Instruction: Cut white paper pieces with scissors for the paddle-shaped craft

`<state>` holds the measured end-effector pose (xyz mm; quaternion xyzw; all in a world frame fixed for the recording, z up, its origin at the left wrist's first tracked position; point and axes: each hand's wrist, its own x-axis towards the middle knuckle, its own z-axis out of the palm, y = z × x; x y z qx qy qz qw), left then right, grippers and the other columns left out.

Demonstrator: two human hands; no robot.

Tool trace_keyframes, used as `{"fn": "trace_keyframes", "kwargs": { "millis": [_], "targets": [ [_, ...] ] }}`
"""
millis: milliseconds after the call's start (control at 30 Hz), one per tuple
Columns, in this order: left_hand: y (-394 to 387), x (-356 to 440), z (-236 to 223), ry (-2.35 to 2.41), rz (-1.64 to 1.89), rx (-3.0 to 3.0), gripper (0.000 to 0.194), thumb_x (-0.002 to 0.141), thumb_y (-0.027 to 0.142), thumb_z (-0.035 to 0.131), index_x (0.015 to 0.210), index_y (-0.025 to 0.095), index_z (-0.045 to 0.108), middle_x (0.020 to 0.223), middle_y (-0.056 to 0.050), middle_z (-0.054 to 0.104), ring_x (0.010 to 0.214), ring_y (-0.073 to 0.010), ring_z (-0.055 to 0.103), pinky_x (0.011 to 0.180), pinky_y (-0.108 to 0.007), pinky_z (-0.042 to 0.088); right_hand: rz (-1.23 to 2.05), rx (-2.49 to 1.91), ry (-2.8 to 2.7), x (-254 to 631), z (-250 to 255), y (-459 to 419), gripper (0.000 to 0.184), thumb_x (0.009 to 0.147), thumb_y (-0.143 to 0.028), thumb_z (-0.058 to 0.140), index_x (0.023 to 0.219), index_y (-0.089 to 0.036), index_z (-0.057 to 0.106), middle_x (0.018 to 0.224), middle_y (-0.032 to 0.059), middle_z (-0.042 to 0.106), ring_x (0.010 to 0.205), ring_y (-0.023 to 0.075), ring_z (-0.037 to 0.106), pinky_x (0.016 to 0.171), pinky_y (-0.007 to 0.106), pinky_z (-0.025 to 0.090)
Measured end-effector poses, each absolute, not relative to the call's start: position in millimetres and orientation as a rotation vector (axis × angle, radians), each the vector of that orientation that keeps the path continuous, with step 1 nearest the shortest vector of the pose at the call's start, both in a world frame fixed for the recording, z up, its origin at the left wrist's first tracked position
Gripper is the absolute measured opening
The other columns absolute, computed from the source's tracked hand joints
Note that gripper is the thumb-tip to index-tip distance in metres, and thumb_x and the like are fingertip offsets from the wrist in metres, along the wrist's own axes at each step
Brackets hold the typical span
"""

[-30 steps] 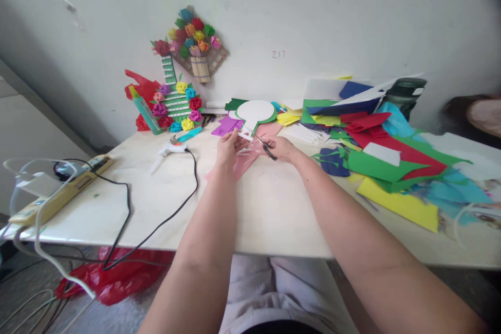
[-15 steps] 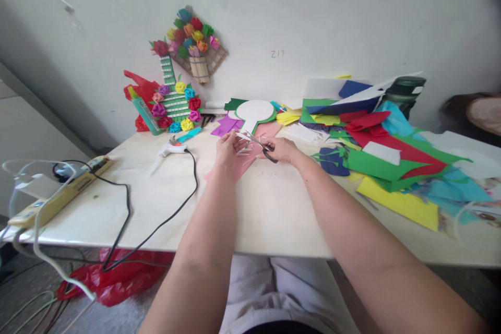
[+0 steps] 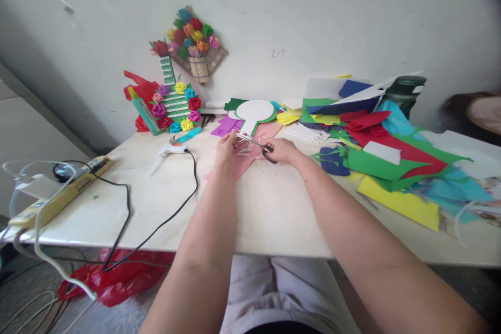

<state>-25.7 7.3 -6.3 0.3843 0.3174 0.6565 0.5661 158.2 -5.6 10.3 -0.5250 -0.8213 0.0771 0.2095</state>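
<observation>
My right hand (image 3: 282, 151) is closed on the dark handles of a pair of scissors (image 3: 269, 154), whose blades point left. My left hand (image 3: 227, 149) pinches a small white paper strip (image 3: 239, 135) at the blade tips. Below both hands lies a pink sheet (image 3: 246, 166) with several small white pieces (image 3: 245, 154) scattered on it. Just beyond them is a white round paddle shape (image 3: 256, 110) with a green border and a short handle. Purple paper (image 3: 227, 125) sits to its left.
A white glue gun (image 3: 172, 150) with a black cord lies left, near a glue bottle (image 3: 144, 110) and a paper-flower guitar shape (image 3: 176, 102). A power strip (image 3: 58, 193) runs along the left edge. Coloured paper sheets (image 3: 395, 164) and a dark green bottle (image 3: 403, 95) fill the right side.
The scissor blades have come closer together around the white strip. Both hands stay in nearly the same place.
</observation>
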Motion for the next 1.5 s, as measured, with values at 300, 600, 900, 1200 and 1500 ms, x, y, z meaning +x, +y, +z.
{"fn": "trace_keyframes", "kwargs": {
  "millis": [300,600,900,1200,1500],
  "targets": [
    [7.0,-25.1,-7.0,0.742,1.524,0.889,0.015,0.076,0.027,0.055,0.08,0.013,0.057,0.07,-0.005,0.065,0.065,-0.0138,0.064,0.071,-0.028,0.05,0.224,-1.475,-2.3,156.8,10.8,-6.8,0.041,0.061,-0.059,0.053,0.088,-0.029,0.06,0.08,-0.0034,0.064,0.068,0.0138,0.055,0.056,0.022,0.033],
    [8.5,-25.0,-7.5,0.752,1.525,0.866,0.016,0.076,0.027,0.056,0.083,0.012,0.056,0.074,-0.008,0.066,0.069,-0.0158,0.064,0.072,-0.031,0.05,0.31,-1.414,-2.244,158.2,8.3,-5.4,0.041,0.059,-0.058,0.057,0.084,-0.027,0.061,0.076,-0.0032,0.064,0.068,0.0141,0.055,0.056,0.022,0.033],
    [7.7,-24.8,-6.4,0.76,1.516,0.84,0.015,0.074,0.026,0.058,0.08,0.013,0.056,0.067,-0.007,0.065,0.061,-0.0163,0.063,0.063,-0.029,0.051,0.638,-1.124,-2.147,159.2,-2.8,6.5,0.029,0.06,-0.043,0.063,0.07,-0.017,0.061,0.063,-0.0014,0.057,0.058,0.0107,0.05,0.05,0.021,0.035],
    [11.6,-25.8,-8.7,0.785,1.503,0.8,0.014,0.075,0.025,0.056,0.08,0.012,0.058,0.067,-0.007,0.065,0.062,-0.0148,0.063,0.061,-0.025,0.051,0.962,-1.13,-2.1,159.7,6.7,-2.1,0.036,0.062,-0.048,0.06,0.074,-0.015,0.059,0.047,-0.0051,0.045,0.037,0.0056,0.04,0.036,0.019,0.034],
    [14.8,-27.0,-9.9,0.78,1.504,0.741,0.011,0.075,0.021,0.055,0.079,0.012,0.057,0.069,-0.006,0.065,0.056,-0.0128,0.061,0.061,-0.026,0.051,1.006,-1.024,-2.119,160.1,8.2,-1.2,0.037,0.062,-0.051,0.06,0.063,-0.014,0.052,0.046,-0.0062,0.04,0.036,0.0038,0.036,0.035,0.019,0.031]
  ]
}}
